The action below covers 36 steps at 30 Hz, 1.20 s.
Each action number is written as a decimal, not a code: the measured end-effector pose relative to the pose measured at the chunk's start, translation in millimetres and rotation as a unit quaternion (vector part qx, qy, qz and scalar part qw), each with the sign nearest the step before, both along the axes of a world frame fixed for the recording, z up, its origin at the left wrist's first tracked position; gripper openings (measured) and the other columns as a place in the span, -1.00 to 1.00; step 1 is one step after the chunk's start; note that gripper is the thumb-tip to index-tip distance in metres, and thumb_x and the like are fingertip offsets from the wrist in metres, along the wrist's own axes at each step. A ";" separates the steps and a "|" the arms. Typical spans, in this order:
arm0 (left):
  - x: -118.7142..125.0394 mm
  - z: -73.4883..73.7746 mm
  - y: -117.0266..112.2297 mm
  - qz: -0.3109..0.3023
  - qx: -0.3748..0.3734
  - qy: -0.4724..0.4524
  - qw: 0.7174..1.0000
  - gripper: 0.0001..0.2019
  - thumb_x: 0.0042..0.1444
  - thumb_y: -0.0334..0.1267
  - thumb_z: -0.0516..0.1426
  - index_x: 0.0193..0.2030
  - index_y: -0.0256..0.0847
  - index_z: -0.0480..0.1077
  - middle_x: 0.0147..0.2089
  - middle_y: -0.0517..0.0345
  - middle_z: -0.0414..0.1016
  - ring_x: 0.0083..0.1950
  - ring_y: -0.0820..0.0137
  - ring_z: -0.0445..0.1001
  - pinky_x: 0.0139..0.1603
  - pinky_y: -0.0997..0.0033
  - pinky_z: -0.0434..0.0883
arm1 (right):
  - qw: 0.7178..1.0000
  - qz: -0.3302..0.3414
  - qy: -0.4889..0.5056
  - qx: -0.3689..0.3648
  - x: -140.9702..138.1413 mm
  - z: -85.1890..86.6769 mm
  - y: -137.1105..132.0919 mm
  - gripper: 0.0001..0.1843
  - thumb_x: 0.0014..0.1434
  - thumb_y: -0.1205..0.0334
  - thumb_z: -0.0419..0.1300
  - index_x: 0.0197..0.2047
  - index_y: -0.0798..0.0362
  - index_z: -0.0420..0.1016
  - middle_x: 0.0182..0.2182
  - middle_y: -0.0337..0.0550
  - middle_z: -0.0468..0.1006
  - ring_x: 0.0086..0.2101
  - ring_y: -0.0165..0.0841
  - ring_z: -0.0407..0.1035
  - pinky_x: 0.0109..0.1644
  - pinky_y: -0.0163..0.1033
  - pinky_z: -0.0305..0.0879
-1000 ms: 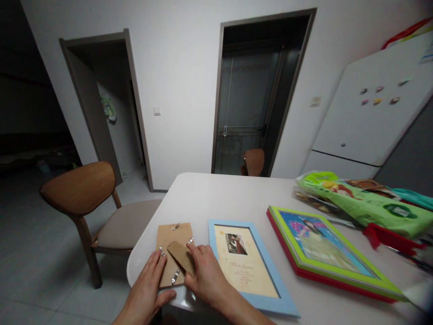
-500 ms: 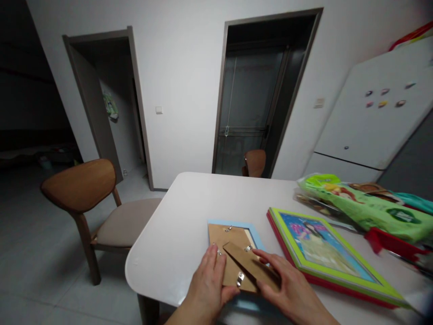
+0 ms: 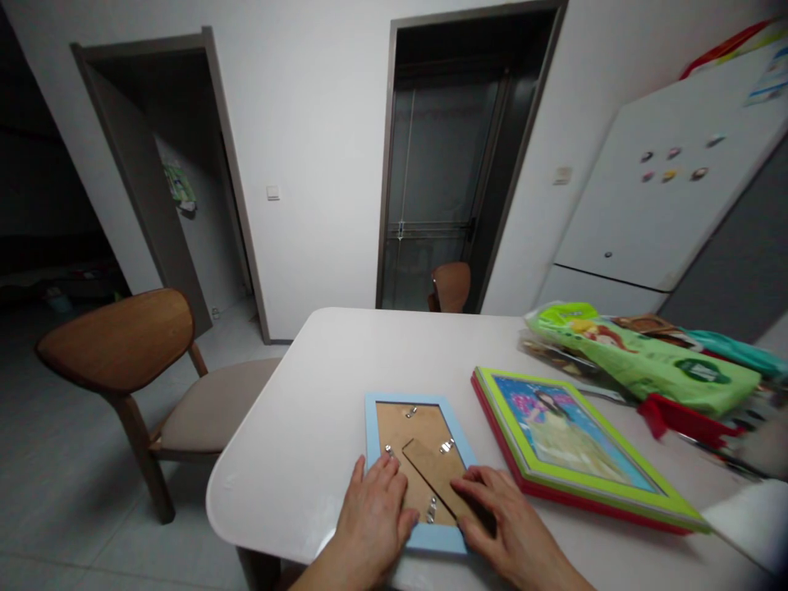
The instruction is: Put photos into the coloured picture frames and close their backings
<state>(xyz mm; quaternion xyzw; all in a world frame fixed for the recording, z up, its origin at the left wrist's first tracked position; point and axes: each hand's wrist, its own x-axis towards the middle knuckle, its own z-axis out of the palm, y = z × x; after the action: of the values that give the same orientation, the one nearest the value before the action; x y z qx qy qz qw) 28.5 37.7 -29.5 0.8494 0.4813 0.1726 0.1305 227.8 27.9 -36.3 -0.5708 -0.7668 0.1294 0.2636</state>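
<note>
A light blue picture frame lies face down on the white table, its brown backing board sitting inside the rim. Small metal clips show on the board, and a brown easel stand runs aslant over it. My left hand rests over the frame's left side, fingers stretched out flat on the board's edge. On the other side, my right hand has its thumb and fingers closed about the lower part of the stand, whose lower end they hide.
To the right lies a stack of frames, a green picture frame on top of a red one. Beyond it are a green packet and a red object. A wooden chair stands left of the white table.
The backing board has shifted right and down into the frame; before, it covered the left rim and left a gap at the right. My view has turned slightly to the right.
</note>
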 end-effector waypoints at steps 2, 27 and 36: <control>-1.6 -1.0 -1.9 0.001 0.007 -0.011 1.000 -0.74 0.02 -0.23 0.02 -0.13 -0.22 0.29 0.09 -0.03 0.23 0.14 0.24 0.12 0.14 0.04 -0.04 | 1.000 0.004 -0.008 -0.004 0.8 3.0 7.5 -0.68 0.01 0.18 -0.02 -0.20 0.06 0.43 -0.26 -0.03 0.38 -0.20 -0.27 0.25 -0.07 -0.18 0.17; -21.9 -9.1 -2.9 -0.081 0.011 -0.078 0.994 -0.65 -0.20 -0.03 0.21 -0.32 -0.20 0.30 0.02 0.03 0.30 0.08 0.30 0.20 0.15 0.14 -0.04 | 0.985 0.126 -0.096 0.062 -23.5 15.3 3.5 -0.69 0.01 0.34 -0.05 -0.22 -0.10 0.42 -0.19 -0.13 0.35 -0.15 -0.29 0.18 -0.09 -0.14 0.11; -24.5 -17.4 -0.4 -0.083 -0.001 -0.104 0.991 -0.62 -0.27 -0.06 0.25 -0.32 -0.20 0.29 0.02 0.04 0.29 0.07 0.27 0.20 0.15 0.11 -0.05 | 0.974 0.204 -0.095 0.031 -28.0 23.6 -7.9 -0.73 0.03 0.29 -0.01 -0.20 -0.10 0.40 -0.17 -0.12 0.33 -0.14 -0.27 0.16 -0.11 -0.12 0.11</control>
<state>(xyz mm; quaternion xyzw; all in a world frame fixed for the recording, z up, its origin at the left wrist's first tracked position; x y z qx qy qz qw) 4.0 37.3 -47.0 0.8635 0.3935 0.2485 0.1944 199.8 20.0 -12.7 -0.4042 -0.8920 0.1020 0.1751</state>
